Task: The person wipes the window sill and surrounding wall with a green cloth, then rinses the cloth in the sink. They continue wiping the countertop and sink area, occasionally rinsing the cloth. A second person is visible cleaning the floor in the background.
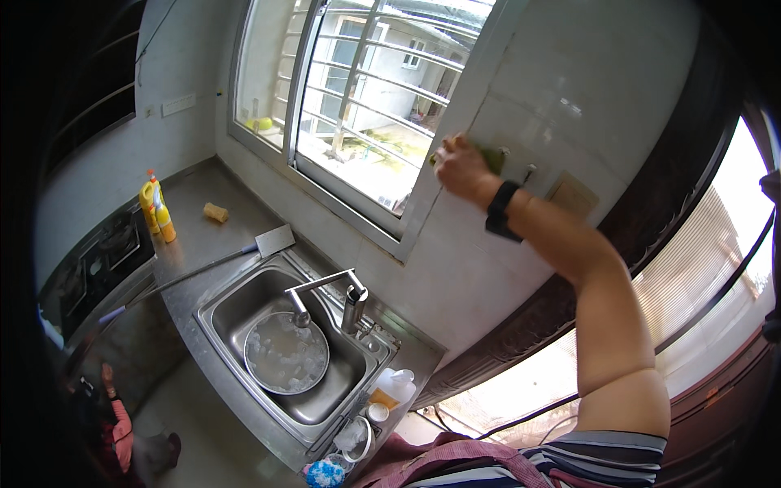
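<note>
My right hand point(464, 168) is raised to the tiled wall point(457, 256) beside the window frame point(421, 201). Its fingers press a green cleaning pad or cloth point(493, 160) to the tiles, slightly blurred. A black band point(503, 204) circles that wrist. Small wall hooks point(529, 172) and a beige wall plate point(572, 194) lie just right of the hand. My left hand is out of view. Below the window, a steel sink point(229, 329) holds a round metal basin point(249, 360) of cloudy water with pale foamy clumps. A chrome faucet point(352, 308) reaches over the basin.
A long-handled squeegee or scraper point(274, 241) lies across the steel counter point(244, 195). Behind it are a yellow sponge point(215, 212) and yellow cleaner bottles point(160, 213). A white jug point(396, 387) and cups point(360, 439) stand beside the sink. Another person point(122, 427) is at lower left.
</note>
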`<state>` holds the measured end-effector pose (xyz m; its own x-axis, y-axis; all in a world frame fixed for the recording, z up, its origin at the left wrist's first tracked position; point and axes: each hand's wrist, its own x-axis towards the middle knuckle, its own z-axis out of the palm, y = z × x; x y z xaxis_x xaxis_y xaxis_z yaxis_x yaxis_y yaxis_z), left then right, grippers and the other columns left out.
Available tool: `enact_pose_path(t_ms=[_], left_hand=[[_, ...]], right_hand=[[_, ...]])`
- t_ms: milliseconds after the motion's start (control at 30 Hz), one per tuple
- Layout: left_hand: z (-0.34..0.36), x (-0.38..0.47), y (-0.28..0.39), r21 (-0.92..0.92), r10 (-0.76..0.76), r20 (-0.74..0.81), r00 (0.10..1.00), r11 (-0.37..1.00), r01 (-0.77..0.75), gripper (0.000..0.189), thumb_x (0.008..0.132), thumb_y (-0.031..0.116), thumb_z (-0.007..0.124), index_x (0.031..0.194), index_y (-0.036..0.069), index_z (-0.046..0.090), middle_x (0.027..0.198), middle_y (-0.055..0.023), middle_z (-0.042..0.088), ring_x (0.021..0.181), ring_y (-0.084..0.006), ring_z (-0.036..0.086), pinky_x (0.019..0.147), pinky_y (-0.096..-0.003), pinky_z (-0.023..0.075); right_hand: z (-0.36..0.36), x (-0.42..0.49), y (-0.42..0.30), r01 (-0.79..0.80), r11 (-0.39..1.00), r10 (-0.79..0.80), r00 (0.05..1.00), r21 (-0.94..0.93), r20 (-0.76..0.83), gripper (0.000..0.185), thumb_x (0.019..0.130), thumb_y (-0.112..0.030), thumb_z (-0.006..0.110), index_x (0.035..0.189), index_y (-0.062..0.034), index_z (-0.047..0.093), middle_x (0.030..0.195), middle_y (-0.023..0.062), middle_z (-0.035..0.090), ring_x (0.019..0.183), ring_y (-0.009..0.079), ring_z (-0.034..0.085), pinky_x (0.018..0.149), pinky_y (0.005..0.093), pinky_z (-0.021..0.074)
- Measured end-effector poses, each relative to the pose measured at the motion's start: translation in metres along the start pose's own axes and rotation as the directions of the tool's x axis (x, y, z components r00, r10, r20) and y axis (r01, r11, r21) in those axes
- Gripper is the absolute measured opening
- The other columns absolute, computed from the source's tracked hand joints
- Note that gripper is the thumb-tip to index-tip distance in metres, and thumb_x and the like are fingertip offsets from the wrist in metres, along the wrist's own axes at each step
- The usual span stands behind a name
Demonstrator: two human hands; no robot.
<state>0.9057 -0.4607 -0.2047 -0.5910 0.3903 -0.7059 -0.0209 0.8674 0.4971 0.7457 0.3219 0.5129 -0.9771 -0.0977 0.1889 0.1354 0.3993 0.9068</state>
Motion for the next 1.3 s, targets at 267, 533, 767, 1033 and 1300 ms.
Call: enact_pose_path(t_ms=[267, 533, 767, 1033, 1300], left_hand=[[0.014, -0.018, -0.004, -0.024, 0.005, -0.079, 0.997, 1.0, -0.007, 0.045, 0.084, 0.019, 0.059, 0.12, -0.008, 0.061, 0.108, -0.0323, 0.065, 0.101, -0.0431, 0.064, 0.093, -0.0485, 0.0478], [-0.006, -0.017, 0.029, -0.065, -0.021, -0.091, 0.996, 0.998, 0.015, 0.047, 0.084, 0.019, 0.059, 0.122, -0.009, 0.06, 0.112, -0.0344, 0.063, 0.103, -0.0433, 0.063, 0.092, -0.0487, 0.0483], [-0.025, 0.015, 0.07, -0.054, -0.002, -0.088, 0.996, 0.999, -0.003, 0.051, 0.083, 0.018, 0.058, 0.126, -0.009, 0.058, 0.118, -0.0334, 0.062, 0.114, -0.0427, 0.061, 0.096, -0.0467, 0.0473], [-0.048, -0.006, 0.101, -0.049, -0.043, -0.257, 0.965, 0.998, 0.031, 0.039, 0.076, 0.013, 0.068, 0.109, -0.006, 0.066, 0.108, -0.0298, 0.066, 0.103, -0.0427, 0.063, 0.09, -0.0439, 0.0505], [-0.072, -0.039, 0.155, -0.092, -0.069, -0.298, 0.952, 0.995, 0.044, 0.039, 0.082, 0.016, 0.06, 0.114, -0.005, 0.061, 0.107, -0.0289, 0.066, 0.101, -0.0451, 0.063, 0.089, -0.0472, 0.051]], right_hand=[[-0.007, 0.012, 0.09, -0.273, 0.914, 0.186, 0.939, -0.301, -0.289, 0.012, 0.075, -0.02, 0.062, 0.072, -0.0132, 0.071, 0.087, 0.0012, 0.068, 0.101, 0.0226, 0.058, 0.083, 0.0391, 0.0446], [-0.036, 0.017, 0.096, -0.242, 0.961, 0.224, 0.965, -0.135, -0.135, 0.015, 0.077, -0.019, 0.063, 0.075, -0.0104, 0.075, 0.085, 0.0038, 0.069, 0.098, 0.0264, 0.06, 0.093, 0.0447, 0.0407], [0.029, -0.014, -0.045, -0.11, 0.985, 0.09, 0.985, -0.135, -0.15, 0.014, 0.072, -0.018, 0.061, 0.076, -0.0105, 0.072, 0.084, 0.0042, 0.068, 0.094, 0.0249, 0.058, 0.086, 0.0435, 0.0425], [0.039, -0.004, -0.016, -0.194, 0.977, 0.185, 0.978, -0.094, -0.096, 0.012, 0.072, -0.016, 0.061, 0.077, -0.0126, 0.072, 0.083, 0.0045, 0.066, 0.096, 0.0244, 0.058, 0.083, 0.0415, 0.0422], [0.073, -0.032, -0.171, 0.061, 0.989, -0.052, 0.997, 0.132, -0.064, 0.017, 0.073, -0.02, 0.062, 0.073, -0.0108, 0.076, 0.089, 0.0045, 0.067, 0.104, 0.0284, 0.054, 0.095, 0.047, 0.0357]])
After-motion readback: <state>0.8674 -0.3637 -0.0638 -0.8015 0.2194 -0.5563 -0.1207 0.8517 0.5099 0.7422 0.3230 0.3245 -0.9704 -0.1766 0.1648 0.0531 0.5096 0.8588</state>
